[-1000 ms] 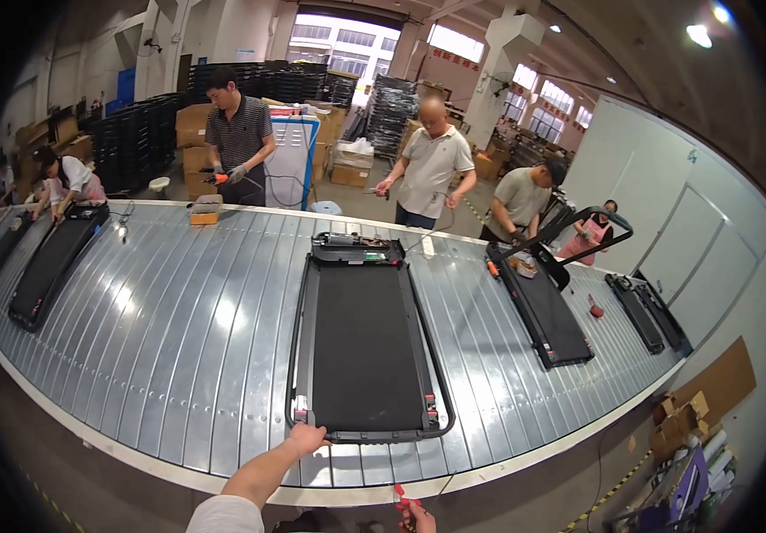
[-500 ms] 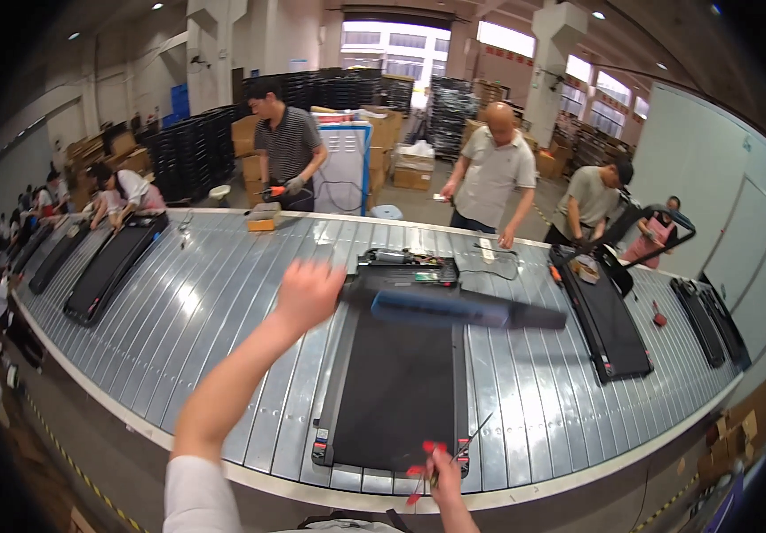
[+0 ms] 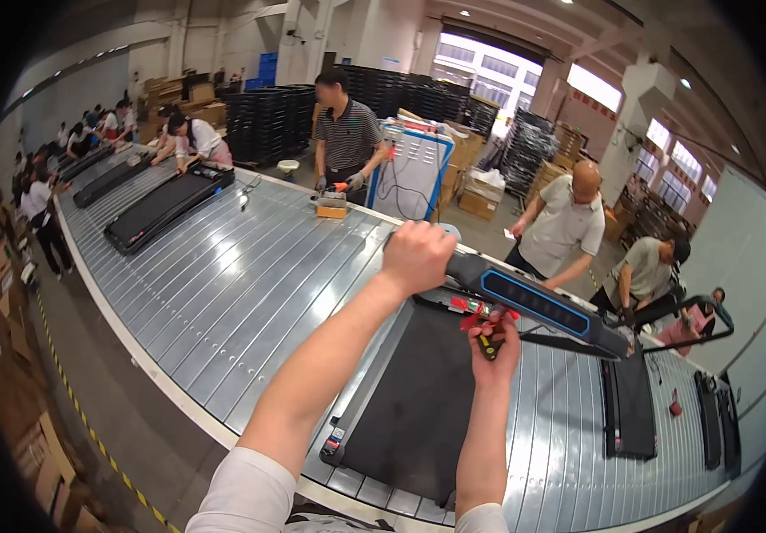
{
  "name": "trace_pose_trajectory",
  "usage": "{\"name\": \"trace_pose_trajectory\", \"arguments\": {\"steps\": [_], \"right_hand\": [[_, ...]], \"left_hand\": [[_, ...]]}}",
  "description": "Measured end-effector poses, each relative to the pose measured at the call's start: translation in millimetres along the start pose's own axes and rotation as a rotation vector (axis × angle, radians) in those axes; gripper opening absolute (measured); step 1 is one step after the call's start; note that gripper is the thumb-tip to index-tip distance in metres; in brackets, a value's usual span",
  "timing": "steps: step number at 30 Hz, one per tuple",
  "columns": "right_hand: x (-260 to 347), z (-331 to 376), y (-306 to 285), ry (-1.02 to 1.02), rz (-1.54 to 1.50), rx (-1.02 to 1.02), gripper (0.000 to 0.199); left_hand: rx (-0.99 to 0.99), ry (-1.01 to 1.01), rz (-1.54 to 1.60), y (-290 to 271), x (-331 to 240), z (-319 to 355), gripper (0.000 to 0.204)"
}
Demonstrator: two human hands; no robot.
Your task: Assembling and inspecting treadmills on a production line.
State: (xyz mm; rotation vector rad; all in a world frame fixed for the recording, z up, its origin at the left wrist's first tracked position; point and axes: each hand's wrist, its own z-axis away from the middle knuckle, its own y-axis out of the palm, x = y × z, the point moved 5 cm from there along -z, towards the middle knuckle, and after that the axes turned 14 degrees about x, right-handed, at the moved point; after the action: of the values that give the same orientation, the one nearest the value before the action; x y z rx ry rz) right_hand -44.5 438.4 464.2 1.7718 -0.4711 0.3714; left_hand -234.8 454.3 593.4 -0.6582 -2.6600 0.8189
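My left hand [image 3: 418, 258] is closed around the left end of a black treadmill console bar [image 3: 534, 306] with a blue-outlined panel. The bar is raised and tilted, its right end lower, above the far end of a black treadmill deck [image 3: 414, 400]. Just below the bar, my right hand [image 3: 500, 355] is closed on a hand tool [image 3: 490, 346] with a yellow-and-black handle; its tip is hidden. Small red pieces [image 3: 472, 318] are at the same fingers, too small to name. Behind them the deck's open end shows some electronic parts [image 3: 454, 302].
The deck lies on a long slatted metal conveyor [image 3: 294, 284]. Another treadmill deck [image 3: 170, 209] lies to the left, and one [image 3: 629, 409] to the right near a red tool [image 3: 674, 404]. Co-workers stand along the far side, one by a small orange box [image 3: 331, 209].
The view has turned. The console bar, blurred before, is now steady and tilted in my left hand. My right hand has risen from the deck's near end to just below the bar.
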Motion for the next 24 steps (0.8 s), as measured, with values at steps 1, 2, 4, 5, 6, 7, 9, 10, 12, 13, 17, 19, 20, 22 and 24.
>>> {"name": "trace_pose_trajectory", "arguments": {"steps": [1, 2, 4, 5, 6, 7, 9, 10, 12, 13, 17, 19, 20, 22, 24], "right_hand": [[4, -2, 6, -0.001, -0.069, 0.069, 0.011], [7, -1, 10, 0.015, -0.074, 0.11, 0.011], [14, 0, 16, 0.039, -0.091, 0.162, 0.015], [20, 0, 14, 0.035, -0.122, 0.211, 0.018], [19, 4, 23, 0.038, -0.157, 0.237, 0.022], [19, 9, 33, 0.041, -0.193, 0.261, 0.027], [24, 16, 26, 0.094, -0.22, 0.276, 0.03], [26, 18, 22, 0.139, -0.249, 0.282, 0.032], [31, 7, 10, 0.173, -0.287, 0.339, 0.036], [29, 4, 5, 0.202, -0.325, 0.394, 0.04], [25, 12, 13, 0.154, -0.365, 0.269, 0.046], [28, 14, 18, 0.174, -0.362, 0.313, 0.045], [32, 14, 18, 0.174, -0.329, 0.321, 0.044], [37, 15, 16, 0.165, -0.273, 0.284, 0.042], [40, 16, 16, 0.162, -0.265, 0.283, 0.042]], "left_hand": [[-0.011, 0.012, 0.026, 1, -4, 0, 0.011], [-0.009, -0.013, 0.007, 2, -7, 2, 0.011], [0.021, -0.031, 0.014, 1, -15, 3, 0.009], [0.014, -0.039, 0.007, 2, -18, -1, 0.009], [-0.003, -0.029, 0.022, 2, -17, -1, 0.008], [-0.019, -0.018, 0.036, 2, -17, 0, 0.007], [0.003, -0.033, 0.034, 6, -27, 3, 0.008], [-0.002, -0.03, 0.039, 6, -31, 4, 0.008], [-0.026, -0.021, 0.04, 6, -37, 0, 0.009], [-0.025, -0.025, 0.04, 7, -38, -1, 0.009], [-0.035, -0.019, 0.049, 8, -36, 3, 0.008], [-0.035, -0.011, 0.048, 6, -36, 2, 0.007], [-0.034, -0.012, 0.05, 5, -36, 1, 0.007], [-0.021, -0.017, 0.042, 5, -36, 1, 0.006], [-0.015, -0.024, 0.047, 4, -39, 0, 0.005]]}}
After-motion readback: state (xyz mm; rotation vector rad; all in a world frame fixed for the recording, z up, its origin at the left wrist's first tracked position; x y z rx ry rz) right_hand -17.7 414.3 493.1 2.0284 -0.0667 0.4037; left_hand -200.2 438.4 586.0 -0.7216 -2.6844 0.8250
